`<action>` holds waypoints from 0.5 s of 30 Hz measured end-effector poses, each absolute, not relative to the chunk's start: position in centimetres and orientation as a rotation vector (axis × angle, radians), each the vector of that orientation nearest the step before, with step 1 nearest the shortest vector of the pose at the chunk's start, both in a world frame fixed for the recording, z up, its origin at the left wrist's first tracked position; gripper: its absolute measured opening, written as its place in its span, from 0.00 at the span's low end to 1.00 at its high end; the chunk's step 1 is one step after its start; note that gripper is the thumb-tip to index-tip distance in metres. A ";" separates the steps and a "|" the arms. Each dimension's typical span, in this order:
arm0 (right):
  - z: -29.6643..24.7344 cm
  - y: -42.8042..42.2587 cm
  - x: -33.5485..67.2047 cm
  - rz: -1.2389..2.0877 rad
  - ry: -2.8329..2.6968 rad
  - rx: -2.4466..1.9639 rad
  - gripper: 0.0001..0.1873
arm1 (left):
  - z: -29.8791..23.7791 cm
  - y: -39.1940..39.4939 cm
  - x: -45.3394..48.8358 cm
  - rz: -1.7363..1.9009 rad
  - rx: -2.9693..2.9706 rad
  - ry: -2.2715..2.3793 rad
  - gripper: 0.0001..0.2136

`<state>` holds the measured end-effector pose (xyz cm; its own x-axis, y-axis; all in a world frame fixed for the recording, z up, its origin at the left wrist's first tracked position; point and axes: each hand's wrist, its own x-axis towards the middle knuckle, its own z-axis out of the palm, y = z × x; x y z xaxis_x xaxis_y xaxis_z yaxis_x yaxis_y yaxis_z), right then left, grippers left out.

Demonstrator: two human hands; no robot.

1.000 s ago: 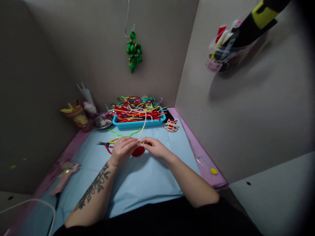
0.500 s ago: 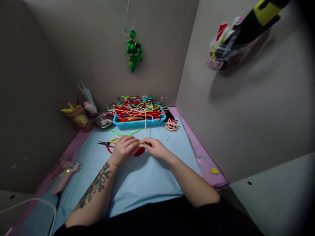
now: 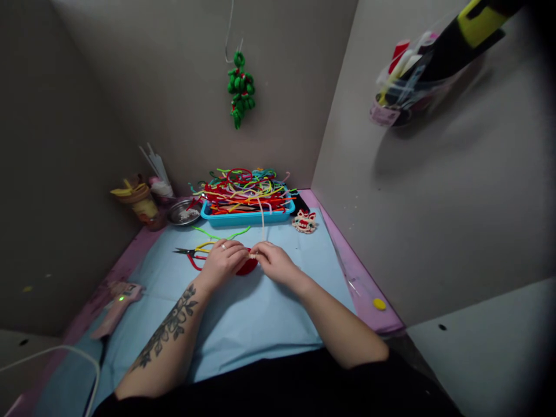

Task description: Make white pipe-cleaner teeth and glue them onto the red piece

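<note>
Between the fingertips of my left hand [image 3: 223, 262] and my right hand [image 3: 275, 262] is a cream pipe cleaner [image 3: 262, 220], pinched by both. Its long free end stands up from the right fingers, and the short stretch between the hands looks bumpy, as if coiled. Just below the fingertips lies a red round piece [image 3: 247, 267], partly covered by the left fingers; whether it is joined to the pipe cleaner I cannot tell. Scissors [image 3: 193, 253] with yellow and red handles rest beside my left hand, which hides part of them. A green pipe cleaner [image 3: 221, 236] lies just beyond.
A blue tray [image 3: 247, 219] heaped with coloured pipe cleaners stands at the back. Beside it are a metal dish [image 3: 184, 213] and a cream-and-red lion-like face [image 3: 304, 221]. At left lies a pink glue gun [image 3: 118, 310], lit green. A pen holder [image 3: 391, 110] hangs on the right wall.
The pipe cleaner's free end has swung slightly right and stands straighter. My right fingers have shifted a little along the strand. The whole view has moved slightly.
</note>
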<state>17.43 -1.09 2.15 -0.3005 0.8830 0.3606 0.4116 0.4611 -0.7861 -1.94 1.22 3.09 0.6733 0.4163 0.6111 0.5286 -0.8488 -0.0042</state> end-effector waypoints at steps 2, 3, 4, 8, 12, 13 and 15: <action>2.1 -1.1 17.3 0.783 -1.843 -1.074 0.08 | 2.7 1.4 -2.1 -1.064 -2.764 -0.843 0.06; 2.2 -1.2 17.2 0.832 -1.798 -1.059 0.07 | 2.6 1.4 -2.1 -1.171 -2.787 -0.896 0.07; 2.4 -1.2 17.1 0.890 -1.748 -1.040 0.07 | 2.6 1.4 -2.1 -1.279 -2.803 -0.954 0.09; 4.1 -1.9 17.2 1.014 -1.646 -0.943 0.09 | 3.8 1.1 -1.6 -1.529 -2.859 -1.039 0.13; 7.9 -2.3 17.8 0.845 -1.727 -0.896 0.08 | 7.0 0.6 -0.3 -1.664 -2.854 -1.014 0.10; 9.1 -2.3 17.9 0.808 -1.739 -0.880 0.08 | 8.1 0.5 0.1 -1.721 -2.806 -1.030 0.10; 11.5 -1.9 18.0 0.775 -1.760 -0.804 0.08 | 10.4 0.5 0.6 -1.825 -2.727 -0.985 0.11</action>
<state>18.02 -1.91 11.49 -0.2700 0.8095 0.5213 0.1618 0.5719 -0.8042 0.60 0.51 10.42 0.2819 0.5978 0.7505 0.2993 -0.7979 0.5232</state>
